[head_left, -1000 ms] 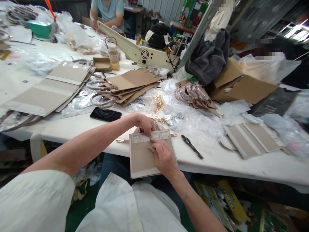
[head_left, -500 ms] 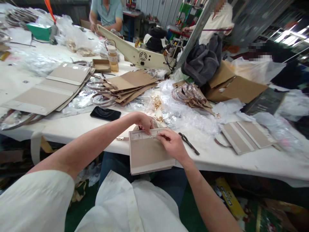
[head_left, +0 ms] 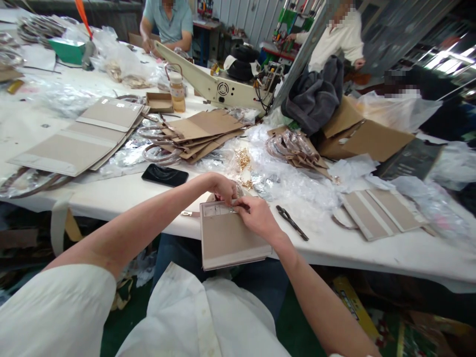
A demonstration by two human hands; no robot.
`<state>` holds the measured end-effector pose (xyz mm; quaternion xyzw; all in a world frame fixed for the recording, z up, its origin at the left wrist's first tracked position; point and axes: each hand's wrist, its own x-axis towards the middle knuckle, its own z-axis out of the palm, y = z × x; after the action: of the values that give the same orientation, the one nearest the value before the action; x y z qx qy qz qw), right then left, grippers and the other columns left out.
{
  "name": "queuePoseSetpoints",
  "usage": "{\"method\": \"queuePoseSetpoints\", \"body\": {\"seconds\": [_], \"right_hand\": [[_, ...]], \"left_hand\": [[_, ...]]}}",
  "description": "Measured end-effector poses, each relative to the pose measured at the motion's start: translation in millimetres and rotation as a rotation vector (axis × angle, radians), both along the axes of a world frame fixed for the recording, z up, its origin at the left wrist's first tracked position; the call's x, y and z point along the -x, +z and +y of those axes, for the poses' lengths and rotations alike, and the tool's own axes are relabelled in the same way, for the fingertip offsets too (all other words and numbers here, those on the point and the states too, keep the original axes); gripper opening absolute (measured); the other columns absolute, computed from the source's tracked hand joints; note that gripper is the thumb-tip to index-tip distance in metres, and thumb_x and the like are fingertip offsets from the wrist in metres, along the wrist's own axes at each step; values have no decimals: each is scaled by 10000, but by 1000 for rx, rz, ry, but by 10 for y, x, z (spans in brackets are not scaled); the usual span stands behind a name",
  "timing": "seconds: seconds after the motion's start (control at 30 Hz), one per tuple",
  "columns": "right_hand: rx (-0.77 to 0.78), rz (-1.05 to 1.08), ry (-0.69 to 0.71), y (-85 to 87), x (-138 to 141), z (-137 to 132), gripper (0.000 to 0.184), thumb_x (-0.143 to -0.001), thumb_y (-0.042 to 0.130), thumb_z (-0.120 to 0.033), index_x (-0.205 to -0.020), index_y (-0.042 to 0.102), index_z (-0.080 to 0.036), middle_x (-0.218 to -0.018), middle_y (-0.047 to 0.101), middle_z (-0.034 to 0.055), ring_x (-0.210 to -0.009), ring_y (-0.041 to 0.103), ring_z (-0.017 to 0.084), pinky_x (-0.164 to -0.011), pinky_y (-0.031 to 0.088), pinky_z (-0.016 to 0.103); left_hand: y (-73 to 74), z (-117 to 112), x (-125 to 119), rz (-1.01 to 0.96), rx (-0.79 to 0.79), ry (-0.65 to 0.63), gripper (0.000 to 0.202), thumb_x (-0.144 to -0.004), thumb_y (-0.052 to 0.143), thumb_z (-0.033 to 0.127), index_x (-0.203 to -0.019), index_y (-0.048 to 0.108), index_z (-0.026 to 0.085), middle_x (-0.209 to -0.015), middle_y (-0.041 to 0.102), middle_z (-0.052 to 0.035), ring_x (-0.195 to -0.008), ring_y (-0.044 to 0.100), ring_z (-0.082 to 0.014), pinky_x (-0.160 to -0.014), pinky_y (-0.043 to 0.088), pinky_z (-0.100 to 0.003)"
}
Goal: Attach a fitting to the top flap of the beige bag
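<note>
A beige leather bag panel [head_left: 226, 240] lies over the near edge of the white table [head_left: 122, 193], part of it hanging off toward me. My left hand [head_left: 223, 190] pinches the panel's top edge from behind, fingers closed on it. My right hand [head_left: 256, 215] rests on the top strip of the panel, fingers curled and pressing a small piece I cannot make out. A thin strap [head_left: 189, 214] pokes out from under the panel at the left. Black pliers [head_left: 292, 223] lie on the table just right of my right hand.
A black phone [head_left: 164, 175] lies left of my hands. Stacks of beige panels [head_left: 85, 136], brown pieces with handles [head_left: 193, 131], gold fittings [head_left: 243, 159] and plastic wrap fill the table. More panels [head_left: 379, 213] lie at right. Two people sit at the far side.
My right hand moved up from the panel's middle to its top strip, close to my left hand. The view drifted slightly; the panel stayed at the table edge.
</note>
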<state>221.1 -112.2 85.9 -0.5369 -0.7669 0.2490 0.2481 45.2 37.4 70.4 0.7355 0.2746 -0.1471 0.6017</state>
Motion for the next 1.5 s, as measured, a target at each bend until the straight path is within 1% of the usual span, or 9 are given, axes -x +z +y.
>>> {"method": "queuePoseSetpoints", "body": {"seconds": [0.17,0.33,0.4,0.53,0.73,0.93,1.13,1.33,1.5], "right_hand": [[-153,-86,-15,-95,-4,-28,198,-960,716,-96,-1015,818,-256,-1012,769,48,-957,722,261,-847,552,385],[-176,-74,52,-112,-16,-63,232,-1019,667,-97,-1068,824,-261,-1017,756,64,-991,722,270,-889,584,405],[-182,-69,73,-124,-15,-122,267,-1058,616,-100,-1146,811,-259,-1060,756,77,-1041,727,279,-936,595,422],[-227,-23,52,-184,-14,-288,369,-1112,525,-123,-1413,705,-237,-1315,720,126,-1220,693,298,-1046,592,453],[-314,-46,77,-308,-33,-364,324,-1132,496,-148,-1291,762,-241,-1195,720,124,-1116,698,287,-970,612,452],[-361,-136,122,-344,-93,-298,354,-1117,501,-117,-1349,736,-245,-1224,713,133,-1145,679,300,-984,616,459],[-399,-221,236,-354,-189,-255,384,-1131,489,-135,-1433,693,-259,-1242,723,130,-1120,690,290,-980,619,439],[-387,-190,184,-404,-122,-295,408,-1114,466,-98,-1435,689,-213,-1234,729,148,-1122,702,307,-990,623,461],[-403,-211,213,-424,-164,-276,436,-1123,464,-121,-1489,667,-245,-1269,726,146,-1144,693,313,-1027,617,478]], "left_hand": [[5,18,2,1,25,-42,254,-530,926,348,-646,747,211,-576,585,12,-625,507,-159,-587,509,-279],[-12,39,2,6,37,-68,230,-547,912,352,-704,800,226,-584,599,-3,-651,552,-187,-610,536,-298],[-18,48,3,6,41,-75,233,-548,906,350,-726,816,228,-597,613,-10,-664,567,-194,-619,542,-302],[-45,56,14,13,55,-81,283,-554,895,378,-785,845,223,-628,643,-25,-677,584,-208,-628,545,-320],[-95,71,22,23,120,-108,322,-564,894,399,-822,855,210,-590,623,-3,-620,530,-173,-610,518,-303],[-90,90,35,-19,169,-128,264,-616,898,384,-802,847,202,-590,645,1,-606,531,-159,-588,499,-280],[-69,93,40,-23,189,-159,245,-665,890,391,-817,844,204,-630,707,-17,-617,592,-171,-571,491,-272],[-55,42,67,-34,213,-108,275,-610,924,363,-809,845,189,-673,754,-20,-639,616,-171,-608,524,-280],[-54,35,71,-46,195,-107,324,-597,944,384,-849,853,202,-670,757,-7,-647,631,-169,-637,547,-283]]}}
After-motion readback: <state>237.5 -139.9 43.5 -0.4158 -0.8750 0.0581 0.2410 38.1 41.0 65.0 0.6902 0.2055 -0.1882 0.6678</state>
